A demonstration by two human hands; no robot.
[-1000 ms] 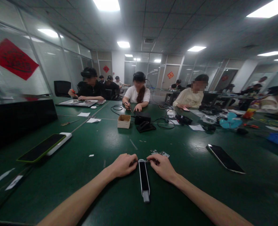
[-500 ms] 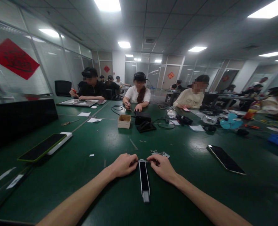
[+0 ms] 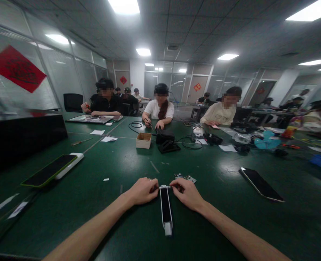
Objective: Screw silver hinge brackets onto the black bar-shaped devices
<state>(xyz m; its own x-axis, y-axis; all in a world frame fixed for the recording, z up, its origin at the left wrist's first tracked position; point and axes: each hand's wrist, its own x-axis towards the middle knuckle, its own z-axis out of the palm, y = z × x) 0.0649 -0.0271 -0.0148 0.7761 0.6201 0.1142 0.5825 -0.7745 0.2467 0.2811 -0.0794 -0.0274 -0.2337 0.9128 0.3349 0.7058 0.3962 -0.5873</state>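
Between my hands lies a long narrow white-framed piece (image 3: 166, 208) with a dark middle and a pale grey block at its near end. At its far end a thin rod (image 3: 165, 187) crosses from side to side. My left hand (image 3: 145, 189) is closed in a pinch at the rod's left end. On the other side, my right hand (image 3: 186, 191) pinches the rod's right end. The fingertips partly hide these ends. Just beyond my right hand is a small pile of metal hardware (image 3: 186, 177).
A phone (image 3: 261, 183) lies to the right. Another phone (image 3: 50, 169) rests against a white slab (image 3: 70, 166) on the left. Ahead stand a small cardboard box (image 3: 143, 140) and a black device (image 3: 165, 137). Several people sit across the green table (image 3: 116, 228).
The near end of the white-framed piece has shifted slightly left and toward me. Both hands stay at its far end, almost unmoved.
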